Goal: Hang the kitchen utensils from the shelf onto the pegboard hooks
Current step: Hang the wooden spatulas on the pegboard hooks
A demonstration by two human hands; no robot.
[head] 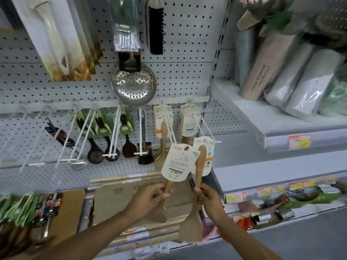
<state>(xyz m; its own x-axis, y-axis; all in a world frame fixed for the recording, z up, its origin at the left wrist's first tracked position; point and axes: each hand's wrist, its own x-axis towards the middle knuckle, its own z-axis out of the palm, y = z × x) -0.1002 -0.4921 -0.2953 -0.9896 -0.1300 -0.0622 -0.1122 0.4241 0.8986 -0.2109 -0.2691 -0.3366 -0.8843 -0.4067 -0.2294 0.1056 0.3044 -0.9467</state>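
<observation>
Below pegboard [187,76] (hooks near), hands [150,197] [207,197] each grip a spatula [191,222].

Shelves beside the display wall.
Wrapped rolls [293,72] stand on the upper right shelf [285,126]; yellow price tags [299,141] line its edge.

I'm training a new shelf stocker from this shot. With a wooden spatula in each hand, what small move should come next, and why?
Probably raise the right hand a little so the card hole of its wooden spatula slides onto the tip of the rightmost hook. That card already sits just below the tip, and that hook holds matching carded spatulas. The left hand can keep holding its spatula.
</observation>
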